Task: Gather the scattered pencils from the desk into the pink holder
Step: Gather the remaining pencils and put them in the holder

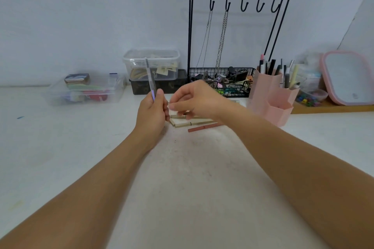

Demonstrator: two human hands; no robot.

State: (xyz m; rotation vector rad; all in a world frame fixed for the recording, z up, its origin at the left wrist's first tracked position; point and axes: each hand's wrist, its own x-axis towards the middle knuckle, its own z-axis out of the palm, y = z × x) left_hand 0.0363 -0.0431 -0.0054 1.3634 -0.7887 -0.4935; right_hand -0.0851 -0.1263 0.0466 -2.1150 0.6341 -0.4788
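Holder (271, 95) right of the hook stand (238, 32), tubs (151, 64) left, pencils (204, 127) in front.

Desk (192, 178): white, with faint grey smudges. Holder (271, 95): pink. Pencil in the left hand (150, 115): lilac barrel (150, 81) with a grey upper end. Pencil lying on the desk left of the holder (204, 127): reddish-brown. Flat sticks just behind that pencil (192, 122): pale beige. Hook stand behind the holder (238, 26): black wire, hung with silver chains. Mirror right of the holder (348, 79): pink frame. Box left of the stand (151, 64): clear, stacked on a dark one.
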